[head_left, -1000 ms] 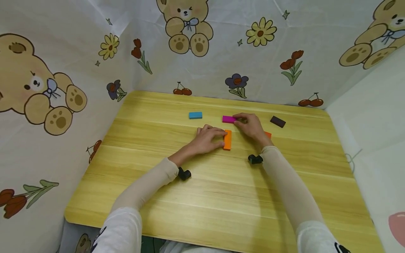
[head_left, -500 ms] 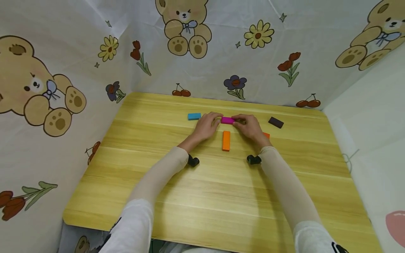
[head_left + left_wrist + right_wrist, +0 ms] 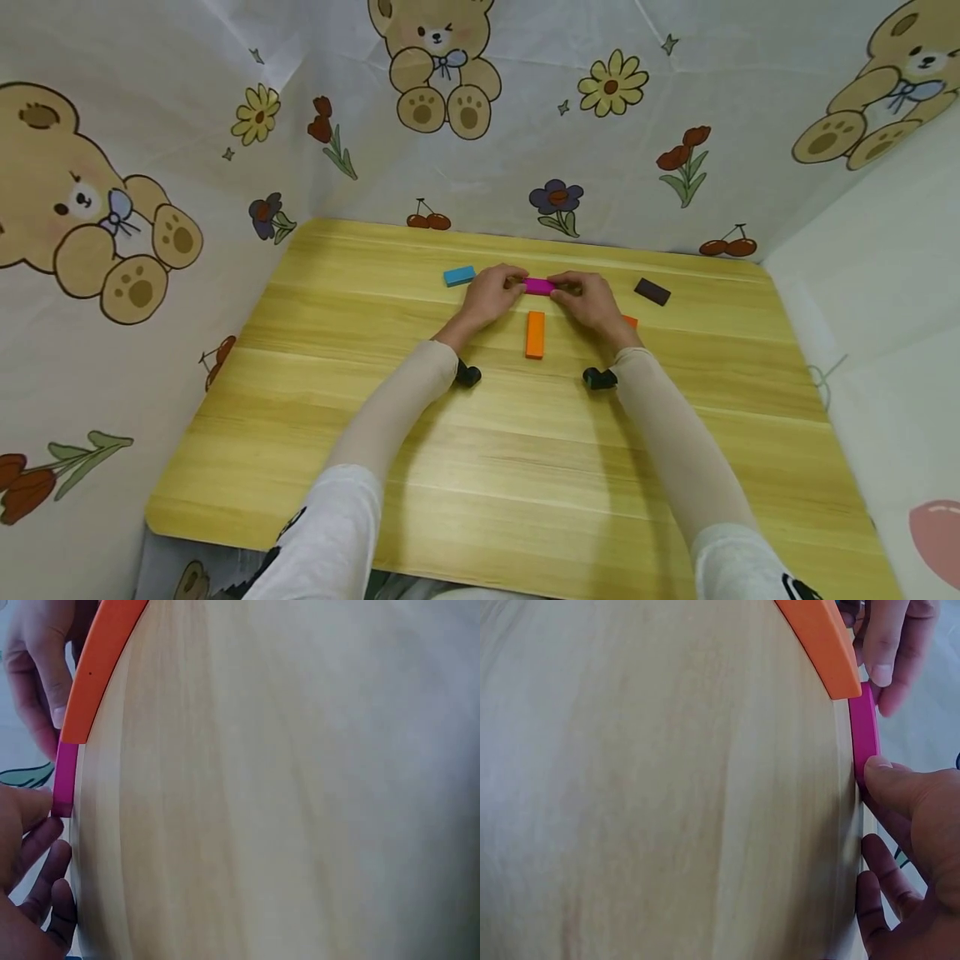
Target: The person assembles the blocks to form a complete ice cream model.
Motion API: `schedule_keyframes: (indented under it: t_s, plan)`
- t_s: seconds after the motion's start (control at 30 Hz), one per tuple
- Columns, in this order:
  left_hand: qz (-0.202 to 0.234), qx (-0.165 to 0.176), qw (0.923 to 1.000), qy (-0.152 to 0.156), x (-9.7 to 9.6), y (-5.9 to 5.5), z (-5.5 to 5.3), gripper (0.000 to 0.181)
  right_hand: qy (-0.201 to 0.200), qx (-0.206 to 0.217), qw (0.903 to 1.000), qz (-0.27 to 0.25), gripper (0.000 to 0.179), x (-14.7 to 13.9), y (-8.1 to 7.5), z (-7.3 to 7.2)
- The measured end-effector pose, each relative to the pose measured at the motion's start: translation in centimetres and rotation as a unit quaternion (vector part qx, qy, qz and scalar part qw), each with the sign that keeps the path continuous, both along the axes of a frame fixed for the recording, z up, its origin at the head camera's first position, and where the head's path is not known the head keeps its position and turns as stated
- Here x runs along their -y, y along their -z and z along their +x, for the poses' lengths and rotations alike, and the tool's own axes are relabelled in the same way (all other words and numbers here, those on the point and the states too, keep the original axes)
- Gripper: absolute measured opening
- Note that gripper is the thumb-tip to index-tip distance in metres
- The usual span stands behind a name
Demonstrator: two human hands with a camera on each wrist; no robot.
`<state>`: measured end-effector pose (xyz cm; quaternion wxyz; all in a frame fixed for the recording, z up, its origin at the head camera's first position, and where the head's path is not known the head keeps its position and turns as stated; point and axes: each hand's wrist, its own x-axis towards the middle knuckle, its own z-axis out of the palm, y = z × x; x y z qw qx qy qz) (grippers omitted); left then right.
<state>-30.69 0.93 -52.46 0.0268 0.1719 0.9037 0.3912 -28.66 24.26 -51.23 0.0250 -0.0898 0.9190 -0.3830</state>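
A magenta block lies crosswise on the table between my two hands. My left hand pinches its left end with thumb and fingers. At the right end, my right hand pinches it, the thumb on the near side. In front of the magenta block, an orange block lies lengthwise and untouched. Just left of my left hand is a blue block, slightly turned. The wrist views show the magenta block beyond the orange one, partly hidden by it.
A dark brown block lies to the right of my right hand. Another orange-red block is partly hidden behind my right wrist. The wooden table meets a bear-patterned cloth at its back edge.
My left hand has gone from the orange block to the left end of the magenta block. The blue block has turned slightly. My right hand has stayed at the magenta block's right end.
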Motion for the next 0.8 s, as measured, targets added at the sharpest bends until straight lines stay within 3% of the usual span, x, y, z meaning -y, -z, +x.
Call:
schedule_keyframes:
  t_s: [0.2,0.53,0.8]
  plan:
    - [-0.013,-0.019,0.9997,0.003,-0.03,0.35,0.1,0.03,-0.003,-0.006,1.0,-0.007,0.032,0.27,0.25,0.04]
    - [-0.015,-0.015,0.9998,0.005,-0.03,0.64,0.03,0.03,-0.002,0.002,1.0,0.0,0.032,-0.05,0.32,0.04]
    - [-0.015,-0.003,0.9998,0.009,-0.01,0.18,0.15,0.028,-0.005,0.013,0.9999,0.0,0.033,-0.25,-0.07,0.34]
